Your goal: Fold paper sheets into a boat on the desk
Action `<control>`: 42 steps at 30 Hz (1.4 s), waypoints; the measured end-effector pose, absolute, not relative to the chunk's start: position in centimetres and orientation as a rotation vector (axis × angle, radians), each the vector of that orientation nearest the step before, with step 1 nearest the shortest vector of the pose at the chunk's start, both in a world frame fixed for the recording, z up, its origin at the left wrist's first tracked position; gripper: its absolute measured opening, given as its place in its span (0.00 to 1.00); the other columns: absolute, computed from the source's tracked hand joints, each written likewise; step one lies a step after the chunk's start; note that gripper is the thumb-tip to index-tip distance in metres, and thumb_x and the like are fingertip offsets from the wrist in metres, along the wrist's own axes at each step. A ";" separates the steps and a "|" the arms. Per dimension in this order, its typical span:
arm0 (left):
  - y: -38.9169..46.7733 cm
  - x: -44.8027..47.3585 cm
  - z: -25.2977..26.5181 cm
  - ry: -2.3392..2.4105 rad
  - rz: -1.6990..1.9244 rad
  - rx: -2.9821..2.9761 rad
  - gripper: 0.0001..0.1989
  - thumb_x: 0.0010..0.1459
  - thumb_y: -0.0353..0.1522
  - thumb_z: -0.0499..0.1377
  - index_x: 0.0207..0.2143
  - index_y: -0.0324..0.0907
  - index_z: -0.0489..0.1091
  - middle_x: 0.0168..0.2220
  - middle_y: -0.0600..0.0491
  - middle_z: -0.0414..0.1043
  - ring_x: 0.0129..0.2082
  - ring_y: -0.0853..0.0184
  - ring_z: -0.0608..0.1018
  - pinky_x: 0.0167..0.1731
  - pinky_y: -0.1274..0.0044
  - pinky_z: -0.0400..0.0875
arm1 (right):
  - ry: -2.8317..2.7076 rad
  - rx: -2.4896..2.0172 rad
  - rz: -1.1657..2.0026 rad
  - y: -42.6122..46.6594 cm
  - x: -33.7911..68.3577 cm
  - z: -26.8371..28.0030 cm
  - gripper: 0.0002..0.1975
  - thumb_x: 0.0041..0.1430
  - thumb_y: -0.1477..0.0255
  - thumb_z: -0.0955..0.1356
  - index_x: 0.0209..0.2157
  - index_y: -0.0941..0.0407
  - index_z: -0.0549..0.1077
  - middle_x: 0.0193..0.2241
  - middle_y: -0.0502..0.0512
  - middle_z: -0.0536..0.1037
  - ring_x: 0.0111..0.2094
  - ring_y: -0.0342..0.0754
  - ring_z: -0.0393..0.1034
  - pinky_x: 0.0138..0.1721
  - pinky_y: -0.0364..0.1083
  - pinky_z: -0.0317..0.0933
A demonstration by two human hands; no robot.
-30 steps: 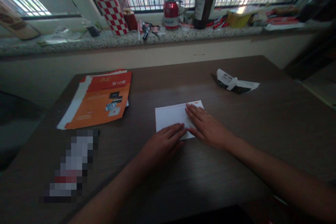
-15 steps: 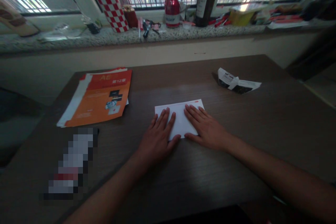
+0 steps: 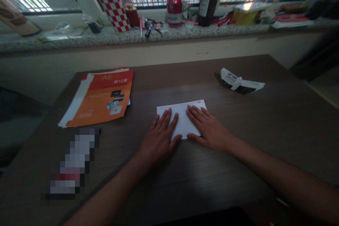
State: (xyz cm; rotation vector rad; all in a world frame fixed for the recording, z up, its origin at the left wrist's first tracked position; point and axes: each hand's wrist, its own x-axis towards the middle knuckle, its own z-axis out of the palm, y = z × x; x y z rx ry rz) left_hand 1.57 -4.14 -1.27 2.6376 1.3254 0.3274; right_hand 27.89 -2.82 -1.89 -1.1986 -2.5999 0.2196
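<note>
A folded sheet of white paper lies flat on the brown table, with a small orange mark near its upper right corner. My left hand rests on its left part, fingers spread and pointing away from me. On the right part lies my right hand, also with fingers stretched out. Both thumbs reach the paper's near edge, and the tips point towards each other without touching. The palms cover the paper's sides. Farther off to the right sits a folded paper boat, white with dark print.
Orange printed booklets lie at the table's left. Nearer me is a pixelated oblong thing. Along the stone windowsill stand a red can, a dark bottle, a red-checked box and a yellow container.
Both hands stay spread on the paper in the same place. The whole view has shifted very slightly.
</note>
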 end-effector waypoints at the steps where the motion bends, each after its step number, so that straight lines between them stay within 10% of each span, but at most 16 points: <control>1: -4.1 1.4 -1.2 1.315 0.317 2.642 0.35 0.74 0.42 0.52 0.76 0.47 0.42 0.78 0.42 0.40 0.76 0.49 0.49 0.71 0.51 0.50 | -2.600 -1.198 0.220 -2.8 27.9 -1.9 0.47 0.71 0.48 0.63 0.77 0.53 0.36 0.76 0.63 0.47 0.75 0.61 0.44 0.74 0.63 0.44; 20: -4.2 -0.3 -0.3 1.377 0.214 2.695 0.30 0.76 0.45 0.48 0.75 0.46 0.51 0.76 0.42 0.50 0.73 0.51 0.58 0.70 0.55 0.54 | -2.590 -1.137 0.264 -2.6 28.3 -1.4 0.39 0.74 0.54 0.63 0.77 0.50 0.45 0.76 0.61 0.47 0.76 0.60 0.40 0.74 0.66 0.44; 29: -4.7 0.3 0.9 1.516 0.304 2.682 0.28 0.75 0.49 0.45 0.69 0.47 0.63 0.53 0.42 0.70 0.54 0.48 0.70 0.54 0.54 0.66 | -2.552 -1.047 0.362 -2.6 28.4 -0.5 0.31 0.72 0.56 0.65 0.71 0.49 0.61 0.72 0.61 0.62 0.72 0.60 0.56 0.67 0.66 0.59; 42: -4.3 -0.3 1.3 1.303 0.382 2.679 0.24 0.71 0.43 0.59 0.67 0.51 0.66 0.60 0.45 0.70 0.58 0.48 0.71 0.56 0.55 0.67 | -2.592 -0.994 0.474 -2.4 29.1 -0.1 0.45 0.56 0.45 0.75 0.69 0.50 0.65 0.72 0.62 0.61 0.72 0.62 0.55 0.72 0.67 0.47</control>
